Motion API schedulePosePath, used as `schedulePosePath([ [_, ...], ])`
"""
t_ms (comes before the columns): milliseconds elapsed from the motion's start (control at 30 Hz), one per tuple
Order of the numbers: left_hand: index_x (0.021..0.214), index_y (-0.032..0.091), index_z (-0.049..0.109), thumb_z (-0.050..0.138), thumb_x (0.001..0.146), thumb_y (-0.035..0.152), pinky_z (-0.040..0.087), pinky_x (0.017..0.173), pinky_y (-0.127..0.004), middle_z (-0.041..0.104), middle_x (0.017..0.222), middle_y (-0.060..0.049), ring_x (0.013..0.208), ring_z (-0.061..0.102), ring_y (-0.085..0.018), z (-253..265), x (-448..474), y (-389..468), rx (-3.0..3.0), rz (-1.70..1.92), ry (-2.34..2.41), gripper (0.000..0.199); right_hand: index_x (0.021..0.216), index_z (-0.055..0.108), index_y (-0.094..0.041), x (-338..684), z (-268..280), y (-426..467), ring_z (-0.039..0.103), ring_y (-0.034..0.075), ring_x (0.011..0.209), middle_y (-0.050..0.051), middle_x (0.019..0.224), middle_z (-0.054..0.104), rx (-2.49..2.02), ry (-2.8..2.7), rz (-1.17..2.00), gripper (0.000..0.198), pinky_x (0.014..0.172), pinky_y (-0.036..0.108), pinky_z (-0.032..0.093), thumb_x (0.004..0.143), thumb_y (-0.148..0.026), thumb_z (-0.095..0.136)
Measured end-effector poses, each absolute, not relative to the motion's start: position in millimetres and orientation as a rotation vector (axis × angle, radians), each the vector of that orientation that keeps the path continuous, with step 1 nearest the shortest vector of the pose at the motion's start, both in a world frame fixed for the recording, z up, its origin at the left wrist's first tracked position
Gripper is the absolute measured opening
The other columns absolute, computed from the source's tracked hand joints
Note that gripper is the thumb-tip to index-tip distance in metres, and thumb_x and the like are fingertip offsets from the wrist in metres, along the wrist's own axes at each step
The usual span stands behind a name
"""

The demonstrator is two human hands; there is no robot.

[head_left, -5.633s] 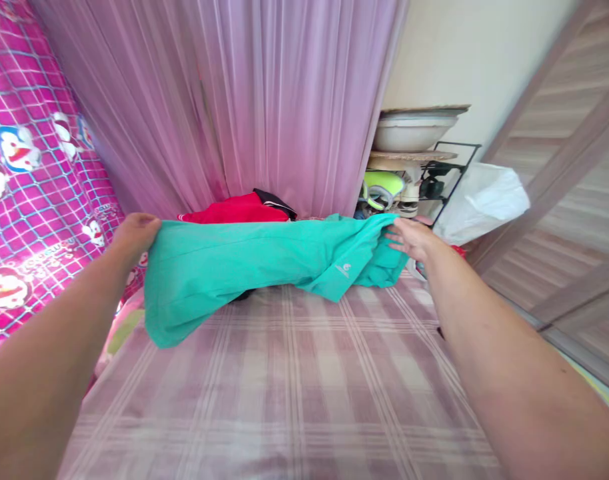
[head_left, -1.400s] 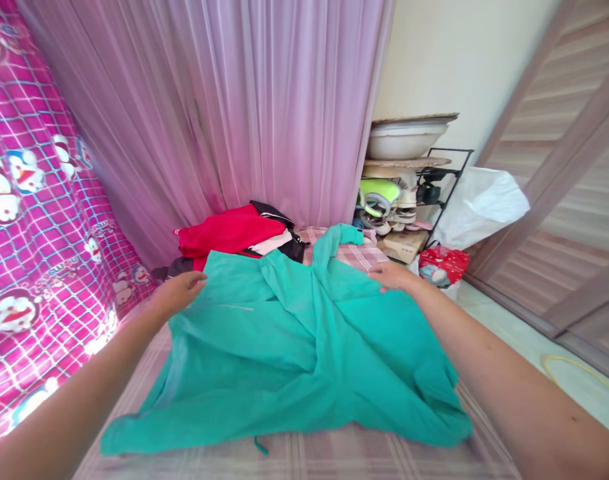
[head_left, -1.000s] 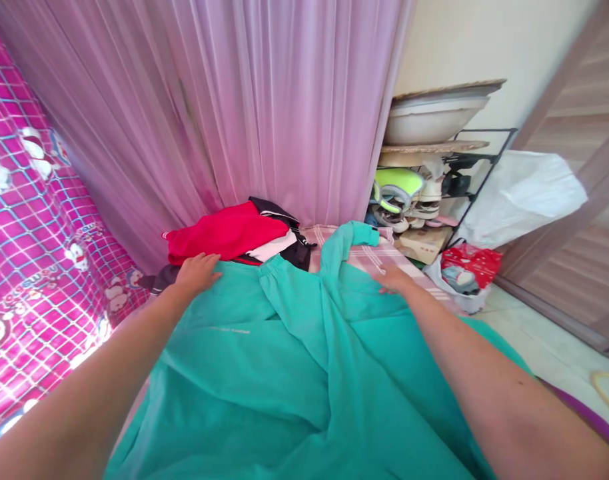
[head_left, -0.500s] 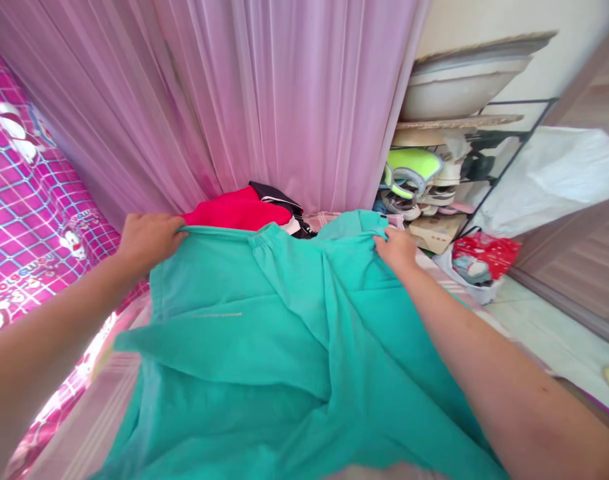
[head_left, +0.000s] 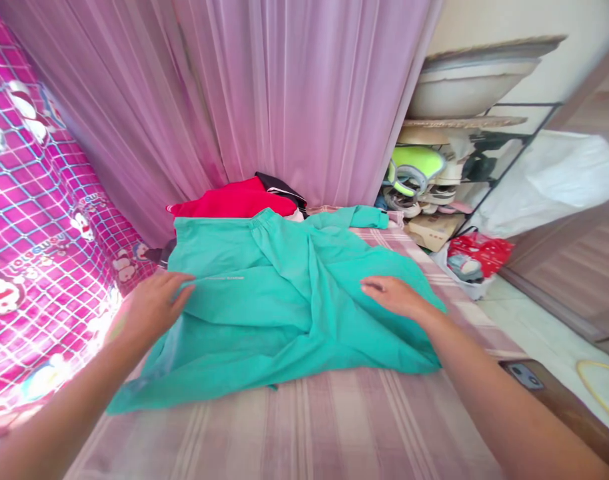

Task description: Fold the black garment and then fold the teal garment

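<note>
Crosswise before the person, the teal jacket [head_left: 264,300] lies spread on the plaid sheet [head_left: 334,427], its longer spread running from side to side and its near left corner trailing toward the left forearm. Both hands are over its middle depth, so the far edge lies beyond them and the hem nearer the body. The left hand [head_left: 157,300] is at the jacket's left edge, thumb and fingers apart with no cloth between them; whether its fingertips touch the fabric cannot be told. The right hand [head_left: 392,293] sits inward of the right edge, fingers half curled, with a gap at the thumb and no fabric drawn up into it; contact is unclear there too. One sleeve, with an elastic cuff [head_left: 264,217], runs slantwise to the far edge, about midway between the hands. The other sleeve [head_left: 357,218] reaches out to the far right, ahead of the right hand and nearer to it than to the left. Against the far left edge, well beyond the left hand, rests a red garment [head_left: 224,199].
</note>
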State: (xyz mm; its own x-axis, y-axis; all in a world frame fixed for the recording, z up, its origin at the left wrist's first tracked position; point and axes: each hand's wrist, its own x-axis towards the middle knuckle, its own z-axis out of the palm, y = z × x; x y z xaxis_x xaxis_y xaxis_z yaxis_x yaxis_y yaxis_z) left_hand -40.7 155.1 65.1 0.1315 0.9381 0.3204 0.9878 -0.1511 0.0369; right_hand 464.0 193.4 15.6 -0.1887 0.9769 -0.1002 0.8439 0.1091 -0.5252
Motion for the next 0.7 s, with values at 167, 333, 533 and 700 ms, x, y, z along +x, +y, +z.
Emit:
schedulePosePath([
  [167,0.108,0.029,0.071,0.043,0.088,0.056,0.046,0.099,-0.035,0.073,0.112,-0.002,0.105,0.064,-0.025,32,-50,84,-2.726,-0.180,-1.994,0.044,0.113,0.070,-0.020,457,15,136,0.066,0.031,0.100,0.011,0.111,0.072,-1.871,-2.128,0.863,0.055,0.087,0.038,0.049,0.081,-0.062,0.054],
  [333,0.120,0.024,0.065,0.051,0.085,0.041,0.046,0.098,-0.037,0.066,0.124,-0.010,0.112,0.061,-0.026,17,-48,72,-2.783,-0.058,-1.872,0.041,0.082,0.067,-0.019,447,19,117,0.063,0.029,0.083,0.007,0.088,0.071,-1.799,-2.165,0.852,0.043,0.073,0.036,0.048,0.072,-0.061,0.057],
  [533,0.087,0.022,0.063,0.045,0.088,0.032,0.046,0.077,-0.032,0.069,0.090,-0.006,0.086,0.063,-0.022,15,-34,66,-2.643,0.078,-1.954,0.021,0.083,0.061,-0.022,457,35,77,0.058,0.023,0.081,0.001,0.083,0.065,-1.576,-2.038,1.020,0.042,0.071,0.031,0.047,0.072,-0.062,0.055],
  [700,0.084,0.020,0.058,0.038,0.090,0.033,0.045,0.079,-0.035,0.067,0.092,-0.009,0.088,0.062,-0.024,38,-37,45,-2.592,-0.146,-1.863,0.025,0.071,0.054,-0.022,469,41,35,0.053,0.019,0.072,-0.002,0.071,0.056,-1.470,-2.151,1.200,0.040,0.069,0.030,0.045,0.070,-0.062,0.059],
])
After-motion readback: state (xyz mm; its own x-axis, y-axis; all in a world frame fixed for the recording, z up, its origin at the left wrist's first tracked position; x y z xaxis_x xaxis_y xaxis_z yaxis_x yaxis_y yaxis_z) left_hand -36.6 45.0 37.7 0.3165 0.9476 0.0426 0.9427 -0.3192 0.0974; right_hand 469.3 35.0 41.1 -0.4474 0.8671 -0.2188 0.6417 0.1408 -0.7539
